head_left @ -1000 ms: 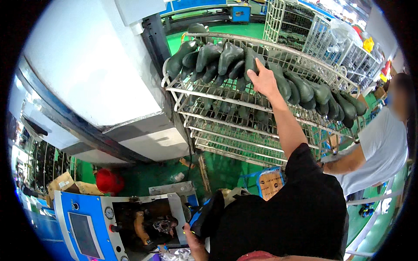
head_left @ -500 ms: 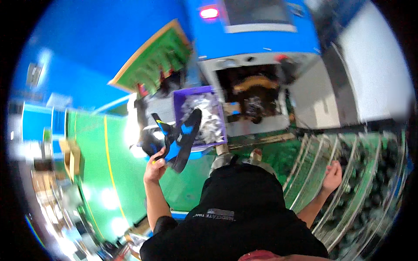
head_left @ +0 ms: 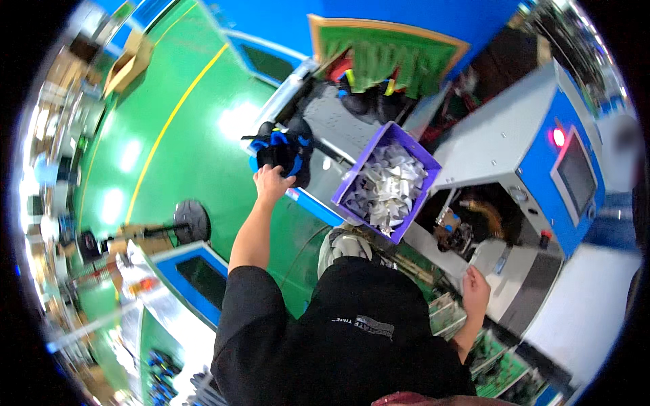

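My left hand (head_left: pixel 272 181) is closed on the near edge of a black-and-blue shoe upper (head_left: pixel 276 153) at the left end of the grey conveyor. More black material lies against it, and I cannot separate the pieces. My right hand (head_left: pixel 476 289) is low beside the machine's pale front ledge (head_left: pixel 440 254), fingers curled in. Whether anything is pinched there is hidden. Between my hands, a purple bin (head_left: pixel 343 191) holds a heap of crumpled whitish scraps (head_left: pixel 389 186).
A blue-and-grey machine (head_left: pixel 501 145) with a lit red lamp stands right. Green strip curtains (head_left: pixel 386 57) hang over the conveyor (head_left: pixel 332 111), with black shoes (head_left: pixel 369 101) beneath. A blue-edged table (head_left: pixel 193 274) and a round black stool (head_left: pixel 192 218) are left. Wire racks (head_left: pixel 497 369) stand near my right arm.
My view has turned to the right. My left hand has brought the shoe upper from in front of the purple bin to the conveyor's left end. My right hand has moved from over the racks to the machine ledge.
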{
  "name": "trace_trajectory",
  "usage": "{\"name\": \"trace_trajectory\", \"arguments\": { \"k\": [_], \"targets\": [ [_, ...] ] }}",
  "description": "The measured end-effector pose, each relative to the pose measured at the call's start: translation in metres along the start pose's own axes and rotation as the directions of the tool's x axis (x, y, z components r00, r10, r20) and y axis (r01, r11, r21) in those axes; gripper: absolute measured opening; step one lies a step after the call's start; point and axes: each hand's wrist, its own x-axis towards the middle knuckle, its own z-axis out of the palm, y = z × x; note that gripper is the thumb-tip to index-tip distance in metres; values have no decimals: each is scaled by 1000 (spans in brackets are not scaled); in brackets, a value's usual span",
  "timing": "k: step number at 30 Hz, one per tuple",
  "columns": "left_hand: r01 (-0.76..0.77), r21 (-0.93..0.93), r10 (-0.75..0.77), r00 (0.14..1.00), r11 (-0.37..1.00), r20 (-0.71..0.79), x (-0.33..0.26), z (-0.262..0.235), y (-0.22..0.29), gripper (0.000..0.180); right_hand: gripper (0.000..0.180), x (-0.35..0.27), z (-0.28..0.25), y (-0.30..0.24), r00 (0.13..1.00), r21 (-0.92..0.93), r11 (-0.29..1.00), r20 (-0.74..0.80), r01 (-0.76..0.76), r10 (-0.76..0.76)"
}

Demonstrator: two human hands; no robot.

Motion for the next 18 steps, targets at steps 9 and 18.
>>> {"name": "trace_trajectory", "arguments": {
  "k": [9, 18],
  "targets": [
    [212, -60, -210, 977, 975, 39, -246, -87, -127, 51, 41, 48, 8, -64, 955, -136, 974, 263, 181, -141],
    [975, -217, -725, -175, -37, -666, -490, -174, -290, 45, 35, 63, 23, -118, 783, -77, 834, 399, 547, -477]
  ]
}}
